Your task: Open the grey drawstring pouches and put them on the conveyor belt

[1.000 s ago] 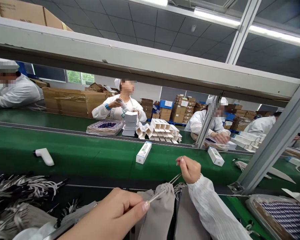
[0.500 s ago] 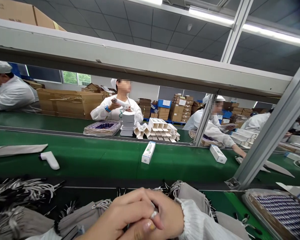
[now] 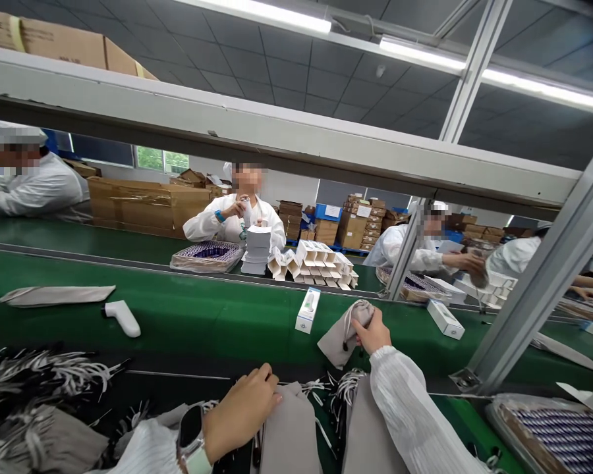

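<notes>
My right hand (image 3: 373,331) reaches forward over the green belt, closed on the gathered top of a grey drawstring pouch (image 3: 337,341). The pouch hangs down to the left of the fingers, its cord and dark cord end showing. My left hand (image 3: 244,407), with a watch (image 3: 192,431) on the wrist, is low in front. Its fingers are loosely bent, the thumb apart, beside a stack of flat grey pouches (image 3: 291,428); nothing shows in them, and the fingertips are partly hidden. Another grey pouch stack (image 3: 368,434) lies under my right forearm.
On the belt (image 3: 197,306) lie a flat pouch (image 3: 59,296), a white thermometer-like device (image 3: 123,319) and white boxes (image 3: 308,311) (image 3: 445,320). A metal post (image 3: 534,276) stands right. Tangled cords (image 3: 54,375) lie left, a tray (image 3: 563,428) right. Co-workers sit opposite.
My hands have parted from a clasp. The right has gone forward and now holds a grey pouch; the left has drawn left beside the pouches. The opposite co-worker at right has pulled an arm back.
</notes>
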{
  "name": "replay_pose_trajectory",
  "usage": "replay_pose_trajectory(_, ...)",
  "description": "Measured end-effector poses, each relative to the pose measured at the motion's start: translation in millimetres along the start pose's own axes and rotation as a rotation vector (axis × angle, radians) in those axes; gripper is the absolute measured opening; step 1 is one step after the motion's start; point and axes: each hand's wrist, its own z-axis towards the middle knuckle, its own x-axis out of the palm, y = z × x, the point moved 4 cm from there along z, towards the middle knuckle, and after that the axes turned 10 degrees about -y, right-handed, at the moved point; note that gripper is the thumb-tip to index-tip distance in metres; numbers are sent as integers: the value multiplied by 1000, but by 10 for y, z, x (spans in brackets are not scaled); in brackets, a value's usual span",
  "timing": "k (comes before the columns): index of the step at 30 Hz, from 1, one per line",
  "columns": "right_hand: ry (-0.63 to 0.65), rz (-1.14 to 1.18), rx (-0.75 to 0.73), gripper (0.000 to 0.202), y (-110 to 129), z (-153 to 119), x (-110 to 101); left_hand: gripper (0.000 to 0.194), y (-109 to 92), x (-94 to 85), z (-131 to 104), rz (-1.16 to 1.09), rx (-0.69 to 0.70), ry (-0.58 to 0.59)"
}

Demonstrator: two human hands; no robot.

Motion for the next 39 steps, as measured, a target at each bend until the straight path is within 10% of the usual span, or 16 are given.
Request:
replay_pose_trajectory(8, 87, -324, -175, 61, 27, -16, 161, 25, -65, -10, 13, -79, 51, 30)
replay_pose_trajectory(16, 828, -84, -638, 36, 476, -891, 555, 12, -71, -28, 46, 28, 49, -73)
replay_pose_trajectory(39, 710, 29, -715, 17, 398, -1130, 795, 11, -82, -61, 53, -7, 129, -49)
